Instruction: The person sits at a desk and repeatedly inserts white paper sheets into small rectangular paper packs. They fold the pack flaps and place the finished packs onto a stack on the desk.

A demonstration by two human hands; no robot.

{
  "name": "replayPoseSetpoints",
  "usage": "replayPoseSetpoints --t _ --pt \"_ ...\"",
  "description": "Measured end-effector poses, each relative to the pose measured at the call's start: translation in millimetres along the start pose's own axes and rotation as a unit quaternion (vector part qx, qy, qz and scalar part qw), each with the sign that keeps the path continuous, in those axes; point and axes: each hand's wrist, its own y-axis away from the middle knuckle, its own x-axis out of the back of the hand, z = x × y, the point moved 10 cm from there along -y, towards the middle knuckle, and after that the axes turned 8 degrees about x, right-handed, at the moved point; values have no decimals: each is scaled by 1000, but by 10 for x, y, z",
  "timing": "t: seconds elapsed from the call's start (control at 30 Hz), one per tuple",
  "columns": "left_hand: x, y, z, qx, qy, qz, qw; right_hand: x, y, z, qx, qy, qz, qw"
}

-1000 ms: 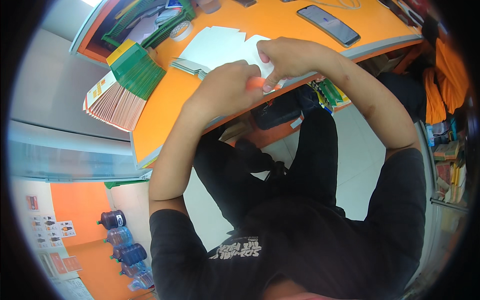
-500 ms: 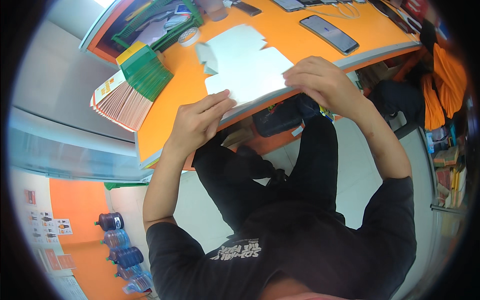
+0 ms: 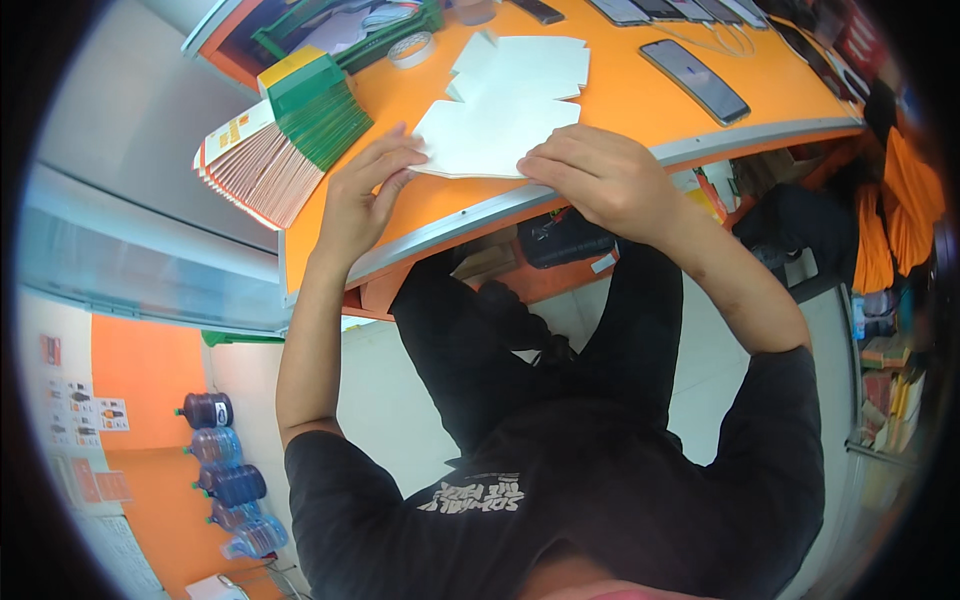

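A white die-cut card blank (image 3: 495,115) with notched flaps lies over the orange desk, its plain side up. My left hand (image 3: 368,190) pinches its near left corner between thumb and fingers. At the near right corner, my right hand (image 3: 600,178) holds the edge, with the thumb hidden beneath the fingers. The blank's near edge looks slightly bent up between the hands. Left of it stands a fanned stack of green, yellow and white printed folded cartons (image 3: 310,125), close to my left hand.
A green basket (image 3: 400,40) with papers and a roll of tape (image 3: 410,50) sit at the far left of the desk. One phone (image 3: 695,80) lies to the right, with several more phones and cables behind. The desk's grey edge (image 3: 480,215) runs above my legs.
The blank has turned on the desk and moved away from the front edge onto the orange top. Both hands have moved with it, the right one closer to the left.
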Motion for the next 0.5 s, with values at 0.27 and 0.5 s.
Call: replayPoseSetpoints --t 0.27,0.5 --pt "31 249 528 -4 -77 40 996 -451 -175 -98 -50 -42 -36 997" --pt "-203 369 272 -33 -63 -34 997 -835 -142 -145 -87 -107 -159 978"
